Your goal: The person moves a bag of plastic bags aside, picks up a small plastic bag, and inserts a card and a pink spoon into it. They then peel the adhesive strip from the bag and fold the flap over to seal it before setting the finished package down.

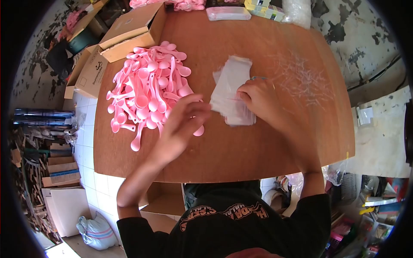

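Taking the stack of clear plastic bags [230, 84] as landmark, a cardboard box [133, 32] stands to its upper left, and below this box, to the left of the stack, a large heap of pink plastic spoons [142, 96] lies on the wooden table [241, 157]. Between the heap and the stack is the left hand [183, 118], blurred; its fingers are loosely bent and somewhat parted, and I see nothing held in it, although the blur leaves small doubt. The stack itself lies flat, its layers fanned unevenly. Over its right edge is the right hand [257, 99], with fingers curled inward and thumb near the bags; whether it pinches one bag or only rests on them, I cannot tell. To the right of the stack, well apart from it, thin clear strips [305, 79] are scattered. In my judgement, the step in hand is the handling of the bags, perhaps the separating of one layer, while the spoons in the heap are left alone. The next move seems to call for a light pinch on a single bag, because such thin film easily clings together.
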Action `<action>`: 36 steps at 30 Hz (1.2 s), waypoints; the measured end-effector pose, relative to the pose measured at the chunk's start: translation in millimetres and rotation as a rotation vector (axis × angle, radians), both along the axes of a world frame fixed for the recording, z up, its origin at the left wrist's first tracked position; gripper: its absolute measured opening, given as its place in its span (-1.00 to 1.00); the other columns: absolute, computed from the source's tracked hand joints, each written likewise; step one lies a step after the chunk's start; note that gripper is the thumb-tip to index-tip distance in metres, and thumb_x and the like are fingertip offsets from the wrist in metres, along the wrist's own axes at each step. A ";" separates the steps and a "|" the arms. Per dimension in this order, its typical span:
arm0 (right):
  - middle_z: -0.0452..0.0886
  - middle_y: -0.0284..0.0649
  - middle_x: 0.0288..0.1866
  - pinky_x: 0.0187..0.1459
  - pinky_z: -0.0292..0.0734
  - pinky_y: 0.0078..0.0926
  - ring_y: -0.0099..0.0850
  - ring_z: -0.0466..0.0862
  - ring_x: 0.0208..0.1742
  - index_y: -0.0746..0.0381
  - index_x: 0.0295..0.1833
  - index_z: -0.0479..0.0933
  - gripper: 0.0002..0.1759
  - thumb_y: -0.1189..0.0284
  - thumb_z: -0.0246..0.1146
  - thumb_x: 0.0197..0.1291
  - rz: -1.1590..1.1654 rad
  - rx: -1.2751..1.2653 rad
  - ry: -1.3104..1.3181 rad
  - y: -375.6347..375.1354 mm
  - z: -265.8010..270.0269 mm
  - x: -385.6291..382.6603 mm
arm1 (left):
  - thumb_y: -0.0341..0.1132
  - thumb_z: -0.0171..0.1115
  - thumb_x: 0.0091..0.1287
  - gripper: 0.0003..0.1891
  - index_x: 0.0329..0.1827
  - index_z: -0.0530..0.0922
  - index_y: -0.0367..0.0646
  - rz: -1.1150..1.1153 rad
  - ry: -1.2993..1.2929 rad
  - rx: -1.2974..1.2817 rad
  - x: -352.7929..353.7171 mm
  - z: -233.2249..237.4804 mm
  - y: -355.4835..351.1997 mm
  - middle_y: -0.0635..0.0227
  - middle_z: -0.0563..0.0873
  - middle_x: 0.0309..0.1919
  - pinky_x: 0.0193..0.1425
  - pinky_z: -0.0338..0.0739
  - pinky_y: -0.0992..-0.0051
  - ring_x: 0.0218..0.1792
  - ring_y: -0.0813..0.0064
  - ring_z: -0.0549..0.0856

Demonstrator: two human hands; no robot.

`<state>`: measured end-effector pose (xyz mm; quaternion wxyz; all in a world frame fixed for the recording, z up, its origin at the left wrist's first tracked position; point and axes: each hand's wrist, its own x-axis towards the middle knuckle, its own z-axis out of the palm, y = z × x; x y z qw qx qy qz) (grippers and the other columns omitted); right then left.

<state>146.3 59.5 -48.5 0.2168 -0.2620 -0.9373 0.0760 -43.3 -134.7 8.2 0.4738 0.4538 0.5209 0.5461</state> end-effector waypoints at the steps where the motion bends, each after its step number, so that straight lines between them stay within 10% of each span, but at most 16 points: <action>1: 0.66 -0.34 -0.44 -0.16 0.32 -0.19 -0.27 0.59 -0.27 0.05 -0.47 0.69 -0.88 0.38 0.29 0.07 0.005 0.006 0.001 -4.8 3.9 0.3 | -0.28 0.09 0.42 -0.58 0.26 0.33 -0.30 -0.012 -0.164 -0.108 4.0 -16.0 20.2 0.08 0.53 0.16 0.24 0.46 0.33 0.13 0.26 0.59; 4: 0.65 -0.38 -0.38 -0.13 0.30 -0.21 -0.32 0.57 -0.24 0.05 -0.39 0.67 -0.94 0.39 0.29 0.08 0.027 0.122 0.073 -33.7 19.2 4.9 | -0.24 0.11 0.43 -0.59 0.23 0.35 -0.30 0.015 -0.670 -0.617 21.8 -32.6 65.7 0.11 0.55 0.11 0.19 0.49 0.33 0.06 0.28 0.62; 9: 0.59 -0.36 -0.18 -0.05 0.31 -0.26 -0.38 0.55 -0.19 0.10 -0.21 0.60 -0.85 0.39 0.34 0.07 0.275 0.241 0.250 -73.3 25.8 16.0 | -0.31 0.12 0.41 -0.41 0.40 0.12 -0.36 -0.259 -0.628 -0.495 22.7 -70.2 86.6 0.05 0.53 0.12 0.09 0.61 0.35 0.00 0.25 0.66; 20: 0.62 -0.27 0.06 0.10 0.47 -0.29 -0.23 0.59 0.07 0.13 0.00 0.65 -0.69 0.38 0.35 0.10 -0.068 0.152 -0.238 -33.3 25.5 75.6 | -0.57 0.06 0.36 -0.34 0.46 -0.04 -0.41 0.050 -0.796 -0.289 14.9 -67.6 80.1 -0.18 0.35 0.33 0.34 0.52 0.23 0.28 0.08 0.50; 26: 0.65 -0.25 -0.14 -0.25 0.52 -0.37 -0.25 0.63 -0.17 0.12 -0.18 0.71 -0.81 0.54 0.37 0.04 -0.164 0.152 0.033 -47.5 40.4 81.3 | -0.63 0.12 0.31 -0.26 0.48 -0.08 -0.40 0.036 -0.806 -0.239 13.2 -68.0 78.6 -0.23 0.32 0.33 0.39 0.47 0.25 0.30 0.04 0.48; 36: 0.73 -0.19 -0.27 -0.31 0.53 -0.68 -0.62 0.64 -0.29 0.36 -0.04 0.65 -0.81 0.52 0.24 0.32 -0.512 -0.861 0.861 -112.7 5.4 64.0 | -0.62 0.15 0.31 -0.44 0.35 0.18 -0.40 0.085 -0.875 -0.199 8.0 -64.2 80.6 -0.13 0.43 0.27 0.38 0.49 0.32 0.27 0.13 0.52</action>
